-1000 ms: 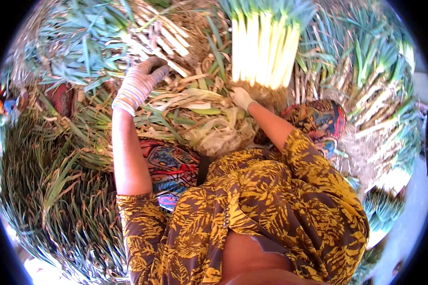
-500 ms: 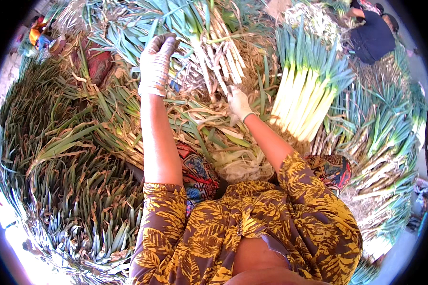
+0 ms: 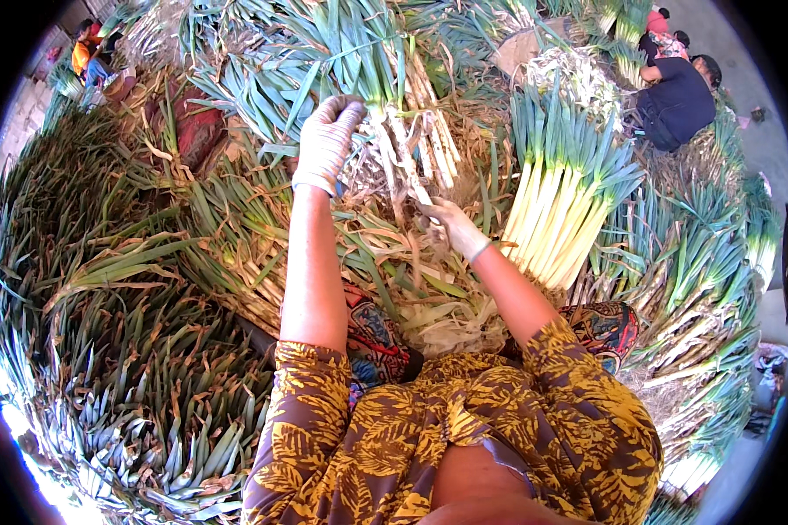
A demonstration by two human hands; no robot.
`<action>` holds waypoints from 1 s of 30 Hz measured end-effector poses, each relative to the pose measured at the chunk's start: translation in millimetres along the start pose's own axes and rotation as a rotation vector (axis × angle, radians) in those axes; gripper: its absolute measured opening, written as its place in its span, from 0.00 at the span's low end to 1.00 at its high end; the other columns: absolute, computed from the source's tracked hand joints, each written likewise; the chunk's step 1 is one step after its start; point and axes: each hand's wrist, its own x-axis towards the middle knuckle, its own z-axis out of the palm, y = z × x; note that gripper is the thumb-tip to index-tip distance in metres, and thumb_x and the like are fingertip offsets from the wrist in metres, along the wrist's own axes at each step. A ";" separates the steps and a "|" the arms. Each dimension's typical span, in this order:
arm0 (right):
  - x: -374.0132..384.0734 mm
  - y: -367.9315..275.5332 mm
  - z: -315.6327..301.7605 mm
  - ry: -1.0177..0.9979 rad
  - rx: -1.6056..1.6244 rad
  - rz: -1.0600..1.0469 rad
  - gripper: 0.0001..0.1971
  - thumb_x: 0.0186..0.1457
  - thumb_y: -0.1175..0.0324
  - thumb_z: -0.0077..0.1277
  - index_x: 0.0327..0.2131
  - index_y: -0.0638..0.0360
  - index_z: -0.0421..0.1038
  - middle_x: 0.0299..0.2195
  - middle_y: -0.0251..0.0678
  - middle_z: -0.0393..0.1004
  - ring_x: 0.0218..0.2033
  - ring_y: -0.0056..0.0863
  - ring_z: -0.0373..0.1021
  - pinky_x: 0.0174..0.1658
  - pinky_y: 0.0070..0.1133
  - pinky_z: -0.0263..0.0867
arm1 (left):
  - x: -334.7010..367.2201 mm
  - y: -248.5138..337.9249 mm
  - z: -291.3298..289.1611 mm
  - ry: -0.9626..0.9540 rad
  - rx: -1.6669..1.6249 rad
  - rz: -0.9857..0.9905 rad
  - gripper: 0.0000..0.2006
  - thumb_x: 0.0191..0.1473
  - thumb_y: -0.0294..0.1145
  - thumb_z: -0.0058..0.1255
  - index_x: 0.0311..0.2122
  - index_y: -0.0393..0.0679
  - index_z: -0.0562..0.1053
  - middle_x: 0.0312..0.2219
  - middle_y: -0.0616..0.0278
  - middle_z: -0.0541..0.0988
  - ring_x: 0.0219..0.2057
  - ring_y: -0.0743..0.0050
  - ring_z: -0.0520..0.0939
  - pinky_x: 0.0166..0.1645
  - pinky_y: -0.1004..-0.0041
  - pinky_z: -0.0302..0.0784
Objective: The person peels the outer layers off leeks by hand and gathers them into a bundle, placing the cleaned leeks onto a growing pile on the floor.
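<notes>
My left hand point(image 3: 327, 143), in a pale striped glove, is closed beside the green leaves of a leek pile point(image 3: 363, 57); its fingertips are turned away, so what they hold is hidden. My right hand point(image 3: 453, 226), also in a light glove, grips the pale root end of a leek point(image 3: 403, 166) that slants up and left toward my left hand. Several thin, dirty leek stalks point(image 3: 431, 131) lie just beyond, roots toward me. Peeled dry leaves point(image 3: 446, 324) are heaped in front of my lap.
Right of my right hand lies a neat stack of cleaned leeks point(image 3: 562, 192) with white stems. A dense mass of leeks point(image 3: 140, 350) fills the left side. More untrimmed leeks point(image 3: 700, 297) line the right. Other people sit at the far right point(image 3: 677, 101) and far left point(image 3: 83, 54).
Both hands now sit lower and farther right in the picture, as does much of the far scene. My left hand is closer to the leek stalks; my right hand still grips the root end.
</notes>
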 end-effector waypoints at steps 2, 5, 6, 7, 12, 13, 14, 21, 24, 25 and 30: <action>-47.8 -20.6 22.4 -0.039 0.061 -0.052 0.12 0.57 0.68 0.52 0.43 0.61 0.67 0.26 0.27 0.71 0.21 0.14 0.68 0.21 0.12 0.65 | 7.2 -24.5 2.4 -0.053 0.151 -0.024 0.12 0.57 0.32 0.53 0.43 0.38 0.76 0.33 0.66 0.79 0.35 0.82 0.77 0.42 0.79 0.72; -116.3 -38.2 40.2 -0.022 0.214 -0.065 0.15 0.58 0.66 0.52 0.45 0.63 0.65 0.26 0.29 0.73 0.20 0.14 0.70 0.20 0.10 0.68 | 4.9 -39.7 18.9 -0.153 0.390 -0.074 0.14 0.56 0.35 0.54 0.44 0.38 0.75 0.34 0.61 0.80 0.34 0.76 0.77 0.42 0.77 0.71; -132.6 -39.9 37.7 -0.088 0.247 -0.089 0.16 0.58 0.66 0.52 0.47 0.63 0.64 0.27 0.31 0.73 0.21 0.14 0.71 0.20 0.10 0.69 | 2.4 -36.8 24.0 -0.204 0.495 -0.108 0.17 0.56 0.39 0.54 0.44 0.36 0.75 0.35 0.57 0.81 0.35 0.73 0.77 0.44 0.74 0.71; -147.8 -43.2 40.1 -0.081 0.277 -0.065 0.16 0.59 0.66 0.52 0.47 0.64 0.64 0.27 0.32 0.74 0.21 0.14 0.71 0.21 0.10 0.69 | 1.9 -44.3 26.1 -0.248 0.540 -0.117 0.18 0.56 0.42 0.53 0.44 0.36 0.75 0.35 0.56 0.81 0.36 0.71 0.77 0.45 0.73 0.71; -219.7 -63.2 19.5 -0.299 0.332 -0.069 0.23 0.60 0.65 0.49 0.54 0.72 0.61 0.31 0.35 0.74 0.26 0.16 0.71 0.23 0.15 0.70 | -14.8 -50.9 36.5 -0.535 0.717 -0.115 0.27 0.54 0.54 0.48 0.45 0.39 0.76 0.35 0.46 0.81 0.38 0.55 0.80 0.47 0.67 0.73; -236.4 -67.1 12.2 -0.244 0.309 -0.153 0.24 0.61 0.64 0.47 0.55 0.71 0.59 0.30 0.35 0.72 0.24 0.16 0.70 0.21 0.14 0.67 | -19.1 -43.6 38.5 -0.559 0.759 -0.129 0.27 0.54 0.55 0.46 0.43 0.39 0.77 0.35 0.46 0.81 0.37 0.55 0.81 0.46 0.66 0.73; -257.1 -73.7 9.6 -0.164 0.257 -0.259 0.24 0.62 0.64 0.45 0.56 0.70 0.57 0.29 0.35 0.71 0.21 0.15 0.68 0.19 0.13 0.65 | -12.9 -52.1 35.4 -0.619 0.733 -0.193 0.27 0.54 0.56 0.45 0.43 0.39 0.77 0.35 0.46 0.81 0.38 0.57 0.81 0.45 0.66 0.74; -257.9 -118.3 65.8 -0.152 -0.201 -0.705 0.24 0.64 0.69 0.39 0.61 0.68 0.51 0.30 0.35 0.65 0.20 0.17 0.63 0.20 0.15 0.60 | -106.4 55.0 47.1 -0.837 -0.119 -0.006 0.26 0.56 0.50 0.51 0.50 0.36 0.72 0.39 0.56 0.80 0.41 0.68 0.79 0.48 0.72 0.74; -172.5 -117.6 110.4 0.004 -0.742 -0.903 0.22 0.62 0.70 0.43 0.58 0.64 0.58 0.41 0.38 0.68 0.34 0.22 0.69 0.34 0.18 0.67 | -97.6 87.7 22.1 -0.490 0.162 0.413 0.21 0.53 0.45 0.54 0.44 0.38 0.75 0.36 0.56 0.80 0.40 0.67 0.79 0.45 0.69 0.74; -144.9 -113.1 132.5 0.010 -0.668 -0.833 0.22 0.62 0.69 0.44 0.58 0.64 0.59 0.44 0.38 0.68 0.38 0.24 0.70 0.39 0.20 0.68 | -89.5 92.5 7.6 -0.346 0.263 0.291 0.17 0.50 0.41 0.56 0.40 0.38 0.76 0.33 0.57 0.81 0.35 0.68 0.80 0.42 0.70 0.75; -41.2 -68.4 187.9 -0.418 -0.586 -0.744 0.23 0.61 0.72 0.45 0.59 0.61 0.58 0.52 0.41 0.68 0.48 0.28 0.70 0.53 0.23 0.66 | -99.2 71.8 -104.9 -0.063 -0.064 0.166 0.17 0.53 0.34 0.54 0.46 0.34 0.71 0.34 0.61 0.78 0.35 0.74 0.77 0.42 0.74 0.74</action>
